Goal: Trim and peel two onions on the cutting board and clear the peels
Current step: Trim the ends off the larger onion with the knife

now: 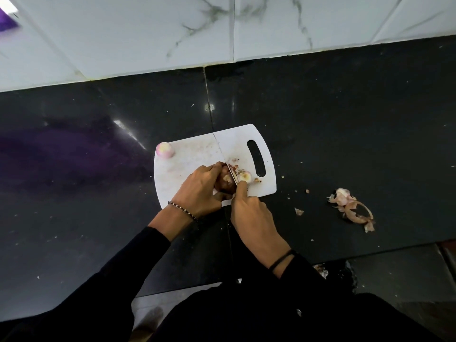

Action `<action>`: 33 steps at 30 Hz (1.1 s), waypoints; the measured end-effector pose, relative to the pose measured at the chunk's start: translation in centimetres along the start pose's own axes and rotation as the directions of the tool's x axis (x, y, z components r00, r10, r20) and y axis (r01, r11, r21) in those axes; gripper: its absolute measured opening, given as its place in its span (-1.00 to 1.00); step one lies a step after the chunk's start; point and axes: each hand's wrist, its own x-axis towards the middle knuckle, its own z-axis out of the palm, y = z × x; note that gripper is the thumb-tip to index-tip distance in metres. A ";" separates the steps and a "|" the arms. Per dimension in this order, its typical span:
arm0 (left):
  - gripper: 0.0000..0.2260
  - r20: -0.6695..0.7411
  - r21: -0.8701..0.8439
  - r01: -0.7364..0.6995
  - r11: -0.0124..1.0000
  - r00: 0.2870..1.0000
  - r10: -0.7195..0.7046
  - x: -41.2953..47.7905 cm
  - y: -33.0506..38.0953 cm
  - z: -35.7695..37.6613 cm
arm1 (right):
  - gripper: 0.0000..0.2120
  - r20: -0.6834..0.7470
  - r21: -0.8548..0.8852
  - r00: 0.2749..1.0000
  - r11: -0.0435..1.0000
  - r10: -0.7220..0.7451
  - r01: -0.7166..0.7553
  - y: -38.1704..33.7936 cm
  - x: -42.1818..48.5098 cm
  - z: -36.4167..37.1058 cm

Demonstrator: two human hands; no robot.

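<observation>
Onion trimming on the cutting board (187,154).
Left hand (197,191) clamps the unpeeled onion (223,183); right hand (251,213), closed on the knife (223,154), cuts just right of it.

Left hand (197,191) steadies unpeeled onion (225,183); right hand (254,218) presses knife (225,160) through it.
</observation>
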 end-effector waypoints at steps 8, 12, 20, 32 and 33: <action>-0.32 0.007 0.035 -0.031 0.999 1.000 0.031 0.2 0.4 0.4 | -0.58 0.015 0.380 0.999 0.924 -0.040 0.032 2.8 0.9 0.3; -0.44 0.054 0.020 -0.079 0.997 0.996 0.078 0.6 -0.1 -0.1 | -0.84 0.260 0.719 0.965 0.662 0.030 -0.214 4.1 1.8 -1.0; -0.29 0.013 0.017 -0.055 0.998 0.998 0.054 0.6 -0.5 -0.1 | -0.78 0.082 0.633 0.996 0.771 0.023 -0.070 3.6 1.5 -2.3; -0.29 -0.004 -0.089 0.014 0.996 1.000 -0.014 0.5 -0.8 0.0 | -0.70 0.353 0.847 0.920 0.361 0.170 -0.391 3.7 0.4 -1.0; -0.31 -0.009 -0.101 0.026 0.995 1.000 -0.027 0.5 -0.9 -0.1 | -0.73 0.380 0.856 0.910 0.310 0.168 -0.414 3.6 0.3 -1.1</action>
